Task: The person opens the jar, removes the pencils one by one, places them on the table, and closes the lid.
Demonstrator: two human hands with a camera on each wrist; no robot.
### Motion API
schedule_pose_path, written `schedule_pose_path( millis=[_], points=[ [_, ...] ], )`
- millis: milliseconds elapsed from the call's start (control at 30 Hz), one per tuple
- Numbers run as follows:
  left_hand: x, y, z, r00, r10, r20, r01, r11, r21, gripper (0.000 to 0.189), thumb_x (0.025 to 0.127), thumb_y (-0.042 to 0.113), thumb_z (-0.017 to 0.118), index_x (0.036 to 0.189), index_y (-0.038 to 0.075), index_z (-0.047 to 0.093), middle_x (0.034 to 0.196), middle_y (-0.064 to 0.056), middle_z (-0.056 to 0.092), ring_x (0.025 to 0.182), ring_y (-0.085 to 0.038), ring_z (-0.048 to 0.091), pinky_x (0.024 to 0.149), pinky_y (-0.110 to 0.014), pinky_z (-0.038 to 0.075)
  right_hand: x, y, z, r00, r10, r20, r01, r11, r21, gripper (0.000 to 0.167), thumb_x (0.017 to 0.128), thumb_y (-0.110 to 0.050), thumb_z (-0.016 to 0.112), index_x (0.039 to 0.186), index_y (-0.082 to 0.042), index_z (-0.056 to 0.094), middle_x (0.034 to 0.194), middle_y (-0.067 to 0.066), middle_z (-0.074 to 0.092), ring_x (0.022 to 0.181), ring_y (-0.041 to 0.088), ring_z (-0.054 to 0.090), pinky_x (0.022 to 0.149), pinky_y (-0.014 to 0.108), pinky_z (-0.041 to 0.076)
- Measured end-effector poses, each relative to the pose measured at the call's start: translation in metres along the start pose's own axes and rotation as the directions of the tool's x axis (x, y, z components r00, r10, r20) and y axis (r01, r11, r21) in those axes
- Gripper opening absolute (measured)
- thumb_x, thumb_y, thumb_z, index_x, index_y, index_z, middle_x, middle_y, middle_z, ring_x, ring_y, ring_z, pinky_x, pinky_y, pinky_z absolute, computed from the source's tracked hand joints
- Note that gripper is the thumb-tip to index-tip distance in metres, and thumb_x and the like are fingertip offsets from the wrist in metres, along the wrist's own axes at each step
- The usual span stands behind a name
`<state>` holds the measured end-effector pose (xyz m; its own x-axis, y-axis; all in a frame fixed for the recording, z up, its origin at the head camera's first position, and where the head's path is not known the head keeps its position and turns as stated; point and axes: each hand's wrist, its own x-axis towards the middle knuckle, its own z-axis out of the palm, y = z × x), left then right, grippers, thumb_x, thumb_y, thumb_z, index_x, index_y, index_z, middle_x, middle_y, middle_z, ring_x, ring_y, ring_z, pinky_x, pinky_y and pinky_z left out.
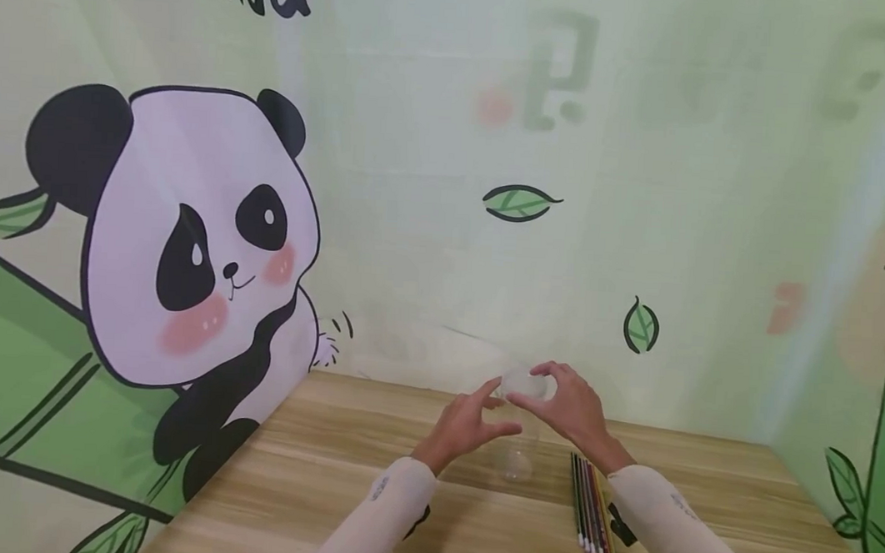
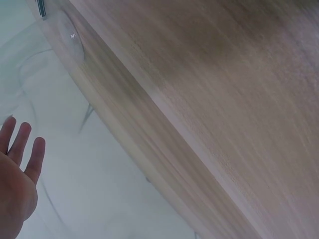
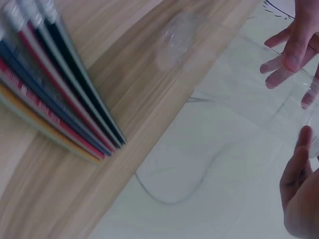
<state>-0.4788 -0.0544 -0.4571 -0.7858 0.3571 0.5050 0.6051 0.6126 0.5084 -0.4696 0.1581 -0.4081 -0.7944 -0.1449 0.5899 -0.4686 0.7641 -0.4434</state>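
Note:
A clear, see-through cylindrical container (image 1: 517,466) stands roughly upright over the wooden table, its round base seen in the right wrist view as a clear disc (image 3: 174,42). My right hand (image 1: 572,407) pinches its top end (image 1: 524,384) between thumb and fingers. On the container's other side, my left hand (image 1: 465,428) has its fingers spread, with the thumb reaching across the container's lower front. Whether the left fingertips press on the plastic, I cannot tell. In the left wrist view, three fairly straight fingers (image 2: 30,154) show near the lower left.
Several coloured pencils (image 1: 594,514) lie side by side on the table (image 1: 312,470), just below the right forearm. Behind the table rises a pale green wall (image 1: 415,225) with a painted panda (image 1: 204,239) at left and leaf drawings. Dark pieces (image 1: 620,526) show by the right sleeve.

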Motion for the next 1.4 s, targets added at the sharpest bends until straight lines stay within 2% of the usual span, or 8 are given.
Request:
schedule_pose_path(
  millis=[100,300,467,567,767,1000,1233,1400],
  points=[
    [0.002,0.000,0.001,1.000,-0.002,0.006,0.002,1.000,-0.005,0.087,0.089,0.054,0.079,0.159,0.017,0.043,0.126,-0.008,0.074,0.124,-0.025,0.067,0.106,-0.047,0.051,0.000,0.004,0.001,1.000,0.006,-0.011,-0.006,0.998,0.060,0.058,0.080,-0.054,0.087,0.119,-0.013,0.073,0.124,0.012,0.073,0.092,0.026,0.067,0.073,0.039,0.055],
    [0.003,0.001,0.002,1.000,0.024,-0.007,-0.024,1.000,0.015,0.086,0.088,0.052,0.080,0.158,0.016,0.044,0.123,-0.009,0.075,0.122,-0.025,0.067,0.105,-0.047,0.052,-0.001,0.006,-0.005,0.994,0.006,0.110,-0.024,0.986,0.162,0.056,0.087,-0.040,0.084,0.133,-0.012,0.068,0.099,0.011,0.073,0.057,0.016,0.052,0.051,0.027,0.043],
    [0.001,0.001,0.002,1.000,0.012,0.001,-0.012,1.000,0.023,0.085,0.088,0.053,0.080,0.158,0.018,0.044,0.124,-0.007,0.075,0.122,-0.024,0.068,0.104,-0.047,0.052,-0.004,0.002,-0.003,0.997,0.047,0.068,-0.052,0.996,0.074,0.069,0.082,-0.060,0.082,0.131,-0.014,0.065,0.122,0.012,0.069,0.086,0.025,0.062,0.068,0.035,0.052],
    [0.002,0.000,0.003,1.000,0.009,0.007,-0.009,1.000,0.016,0.086,0.089,0.054,0.079,0.158,0.019,0.044,0.125,-0.006,0.074,0.123,-0.024,0.067,0.105,-0.047,0.052,-0.004,0.001,0.000,0.997,0.072,0.023,-0.073,0.995,0.061,0.068,0.081,-0.060,0.083,0.126,-0.012,0.065,0.125,0.014,0.068,0.098,0.030,0.064,0.078,0.042,0.055],
    [0.004,-0.002,0.004,1.000,0.022,-0.002,-0.022,1.000,0.009,0.084,0.089,0.053,0.079,0.158,0.022,0.043,0.125,-0.006,0.074,0.124,-0.023,0.067,0.106,-0.046,0.051,-0.003,0.002,0.000,0.997,0.049,0.056,-0.056,0.990,0.132,0.057,0.087,-0.042,0.084,0.132,-0.011,0.066,0.127,0.014,0.070,0.090,0.029,0.065,0.073,0.039,0.055],
    [0.001,-0.001,0.004,1.000,0.015,0.009,-0.015,1.000,0.009,0.084,0.089,0.051,0.079,0.159,0.022,0.043,0.127,-0.006,0.074,0.123,-0.025,0.067,0.105,-0.048,0.052,-0.010,0.003,0.006,0.997,0.080,-0.002,-0.079,0.996,0.040,0.075,0.081,-0.066,0.080,0.131,-0.014,0.061,0.130,0.013,0.065,0.098,0.029,0.064,0.076,0.042,0.055],
    [0.000,-0.002,0.004,0.999,0.034,-0.005,-0.034,0.999,0.022,0.085,0.090,0.053,0.078,0.158,0.018,0.043,0.125,-0.005,0.075,0.123,-0.024,0.067,0.105,-0.047,0.052,-0.012,0.002,0.007,0.999,0.027,-0.031,-0.025,0.997,0.066,0.056,0.088,-0.047,0.081,0.127,-0.010,0.066,0.121,0.014,0.071,0.084,0.027,0.064,0.068,0.035,0.051],
    [0.001,-0.004,0.004,0.999,0.038,-0.010,-0.038,0.999,0.019,0.084,0.089,0.053,0.078,0.159,0.020,0.043,0.125,-0.005,0.075,0.123,-0.024,0.067,0.104,-0.047,0.052,-0.014,-0.001,0.008,0.999,0.033,-0.014,-0.032,0.998,0.061,0.066,0.088,-0.051,0.080,0.136,-0.012,0.060,0.123,0.014,0.068,0.085,0.027,0.064,0.068,0.036,0.053]
  ],
)
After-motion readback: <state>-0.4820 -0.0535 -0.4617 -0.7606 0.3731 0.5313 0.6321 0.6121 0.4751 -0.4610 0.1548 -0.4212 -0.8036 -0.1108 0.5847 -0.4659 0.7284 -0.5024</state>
